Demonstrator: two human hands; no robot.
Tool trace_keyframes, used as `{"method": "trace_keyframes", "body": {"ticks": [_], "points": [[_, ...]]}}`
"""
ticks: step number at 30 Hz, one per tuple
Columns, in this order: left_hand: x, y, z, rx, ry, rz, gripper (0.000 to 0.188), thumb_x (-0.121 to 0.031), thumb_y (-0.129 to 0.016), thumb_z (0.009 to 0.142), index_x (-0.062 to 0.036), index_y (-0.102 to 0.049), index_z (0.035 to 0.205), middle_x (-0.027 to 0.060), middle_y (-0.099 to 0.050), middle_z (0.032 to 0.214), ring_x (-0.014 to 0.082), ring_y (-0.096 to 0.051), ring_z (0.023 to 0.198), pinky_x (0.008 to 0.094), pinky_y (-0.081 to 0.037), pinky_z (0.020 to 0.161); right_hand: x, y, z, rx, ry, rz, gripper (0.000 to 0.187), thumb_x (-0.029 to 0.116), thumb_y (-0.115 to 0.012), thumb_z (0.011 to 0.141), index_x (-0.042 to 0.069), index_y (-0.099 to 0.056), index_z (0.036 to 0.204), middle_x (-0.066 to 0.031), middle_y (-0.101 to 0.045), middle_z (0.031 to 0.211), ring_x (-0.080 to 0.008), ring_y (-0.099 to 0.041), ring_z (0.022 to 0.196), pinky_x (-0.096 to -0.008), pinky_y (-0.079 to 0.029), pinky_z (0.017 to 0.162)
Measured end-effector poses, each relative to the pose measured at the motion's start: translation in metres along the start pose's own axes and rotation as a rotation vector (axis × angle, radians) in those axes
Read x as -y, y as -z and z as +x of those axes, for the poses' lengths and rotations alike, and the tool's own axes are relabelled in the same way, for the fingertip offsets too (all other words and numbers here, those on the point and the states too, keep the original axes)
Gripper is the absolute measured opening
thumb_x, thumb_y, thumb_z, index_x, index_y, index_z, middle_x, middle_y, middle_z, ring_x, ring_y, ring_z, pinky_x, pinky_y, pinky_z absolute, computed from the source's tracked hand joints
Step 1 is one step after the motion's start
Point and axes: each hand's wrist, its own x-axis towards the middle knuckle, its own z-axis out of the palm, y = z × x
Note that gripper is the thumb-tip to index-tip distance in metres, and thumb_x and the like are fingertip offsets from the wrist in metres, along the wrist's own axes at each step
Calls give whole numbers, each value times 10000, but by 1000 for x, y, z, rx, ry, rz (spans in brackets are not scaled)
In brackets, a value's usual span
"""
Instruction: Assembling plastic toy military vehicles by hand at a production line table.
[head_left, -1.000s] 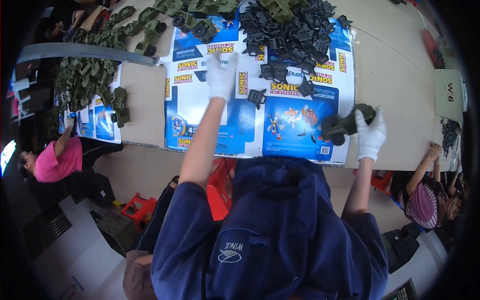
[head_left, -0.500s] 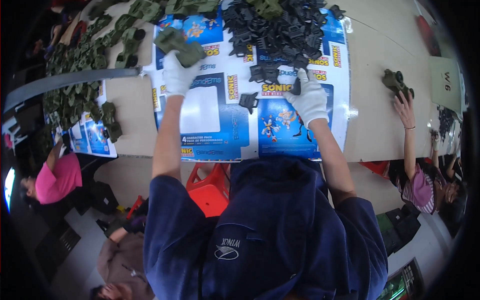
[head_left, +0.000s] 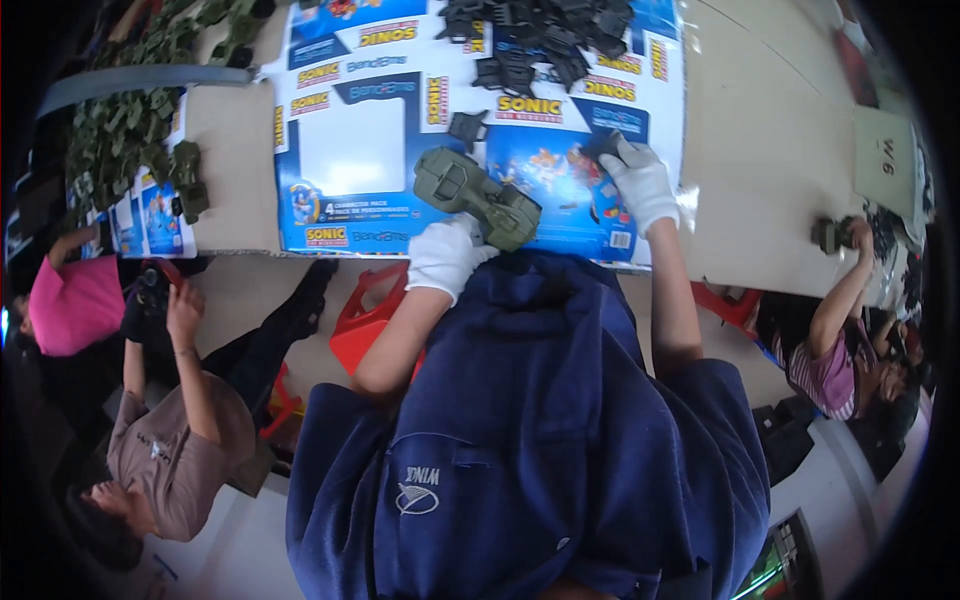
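In my left hand [head_left: 443, 258], a white glove closed round its lower side, is an olive-green plastic toy vehicle body [head_left: 478, 200], held tilted just above the front table edge. My right hand [head_left: 643, 183], also in a white glove, pinches a small dark plastic part [head_left: 602, 146] between thumb and fingers, off to the right of the body. One loose black plastic part [head_left: 467, 129] lies on the printed sheet beyond the body. Past it a heap of similar black parts [head_left: 545, 35] is spread out.
Blue and white printed card sheet [head_left: 350, 150] covers the beige table [head_left: 735, 150]. At left are a grey bar [head_left: 150, 88] and a pile of green vehicle bodies [head_left: 125, 135]. A red stool [head_left: 375, 305] stands under the edge. Other people sit at both sides; one holds a green piece [head_left: 830, 235].
My left hand has drawn the green vehicle body from the far left toward me. The right hand has moved slightly right with the dark part, and the view has shifted.
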Motion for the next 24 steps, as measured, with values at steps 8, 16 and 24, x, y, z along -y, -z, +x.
{"method": "trace_keyframes", "body": {"ticks": [8, 16, 24], "points": [[-33, 33, 49, -319, -1033, 514, 961, -552, -836, 622, -163, -452, 1412, 100, -636, 1126, 304, -627, 1079, 481, -485, 879, -22, -2, -9, -280, 58, -142, 639, 370, -764, 814, 11, -606, 1319, -215, -659, 1196, -356, -635, 1076, -382, -489, 957], [-5, 8, 34, -129, -798, 423, 1122, -501, -871, 594, -168, -300, 1501, 145, -506, 1380, 321, -628, 1081, 483, -515, 854, -34, -29, 5, -283, 316, -573, 656, 290, -743, 827, 56, -527, 1401, -181, -642, 1230, -333, -649, 1020, -409, -513, 888], [-27, -13, 29, -55, -538, 157, 1023, -537, -834, 643, -170, -335, 1457, 190, -602, 1302, 362, -691, 959, 426, -545, 808, -40, -32, 0, -299, 400, -515, 614, 211, -712, 862, 11, -511, 1407, -215, -629, 1248, -332, -658, 986, -378, -517, 876]]}}
